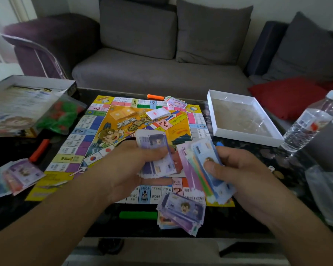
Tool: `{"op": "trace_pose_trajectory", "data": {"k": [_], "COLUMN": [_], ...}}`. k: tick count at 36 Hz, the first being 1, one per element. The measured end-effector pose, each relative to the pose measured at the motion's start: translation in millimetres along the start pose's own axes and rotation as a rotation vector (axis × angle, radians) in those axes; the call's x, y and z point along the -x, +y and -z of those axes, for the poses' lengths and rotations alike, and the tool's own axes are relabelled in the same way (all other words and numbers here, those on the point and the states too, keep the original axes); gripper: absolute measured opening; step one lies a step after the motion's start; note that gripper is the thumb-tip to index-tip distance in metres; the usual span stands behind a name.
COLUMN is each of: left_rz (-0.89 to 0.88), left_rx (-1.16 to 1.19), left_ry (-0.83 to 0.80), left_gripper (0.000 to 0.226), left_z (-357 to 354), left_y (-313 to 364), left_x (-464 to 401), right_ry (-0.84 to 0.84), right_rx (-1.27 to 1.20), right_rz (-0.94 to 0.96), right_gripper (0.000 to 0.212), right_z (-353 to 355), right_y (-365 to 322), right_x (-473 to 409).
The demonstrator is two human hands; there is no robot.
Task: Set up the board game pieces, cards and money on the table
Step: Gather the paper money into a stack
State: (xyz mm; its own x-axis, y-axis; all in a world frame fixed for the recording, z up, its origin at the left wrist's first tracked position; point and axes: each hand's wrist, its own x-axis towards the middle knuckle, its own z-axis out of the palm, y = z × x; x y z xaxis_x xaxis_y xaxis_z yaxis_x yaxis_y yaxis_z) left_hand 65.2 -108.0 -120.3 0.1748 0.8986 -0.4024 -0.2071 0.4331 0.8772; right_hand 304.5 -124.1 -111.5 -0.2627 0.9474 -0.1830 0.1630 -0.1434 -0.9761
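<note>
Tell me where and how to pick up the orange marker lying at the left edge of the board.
Pinch the orange marker across the middle of its barrel, coming from above. It lies flat on the dark table, slanted, with bare tabletop along both long sides. Its lower end sits close to the pile of play money, so the middle or upper half probably gives fingers the most room.

A home living room: a grey sofa [161, 60] with cushions [211, 33] behind a coffee table [17, 208]
</note>
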Motion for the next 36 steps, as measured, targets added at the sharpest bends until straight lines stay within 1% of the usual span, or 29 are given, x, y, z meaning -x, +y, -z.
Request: {"op": "trace_pose_trajectory", "data": {"k": [5,8,10,13,15,21,29,33,36], "left_rz": [-0.032,-0.024,-0.017,0.009,0.027,-0.047,-0.114,-0.108,-0.103], "left_rx": [0.007,0.031,0.059,0.144,0.165,0.057,-0.096,-0.093,-0.075], "left_ry": [-0.069,-0.112,-0.143,-0.108,-0.084,-0.095,-0.057,-0.051,-0.067], "left_gripper": [0.023,0.017,0.019,0.02,0.016,0.019,0.022,0.022,0.021], "left_z": [-14,-17,-18,-15,-13,-8,-7,-7,-9], "left_y": [-5,-4,-4,-4,-2,-4,-13,-14,-15], "left_x": [6,9,9,5,4,4,1,-2,-2], "right_ry": [0.024,0.013,-0.002,0.005,0.032,0.034,0.037,0.041,0.006], "right_rx": [-0.027,-0.008,-0.014,-0.018,-0.02,-0.065,-0.079,-0.089,-0.105], "right_rz": [0.045,0.02,-0.011,-0.034,-0.038,-0.02,-0.019,-0.025,-0.034], "right_gripper": [0.026,0.024,0.024,0.023,0.023,0.025,0.026,0.024,0.026], "right_z": [-14,-16,-16,-14,-12,-11,-13,-13,-14], "right_y": [4,6,6,7,7,4,5,5,6], "right_x": [-6,-9,-10,-11,-11,-9,-10,-12,-12]}}
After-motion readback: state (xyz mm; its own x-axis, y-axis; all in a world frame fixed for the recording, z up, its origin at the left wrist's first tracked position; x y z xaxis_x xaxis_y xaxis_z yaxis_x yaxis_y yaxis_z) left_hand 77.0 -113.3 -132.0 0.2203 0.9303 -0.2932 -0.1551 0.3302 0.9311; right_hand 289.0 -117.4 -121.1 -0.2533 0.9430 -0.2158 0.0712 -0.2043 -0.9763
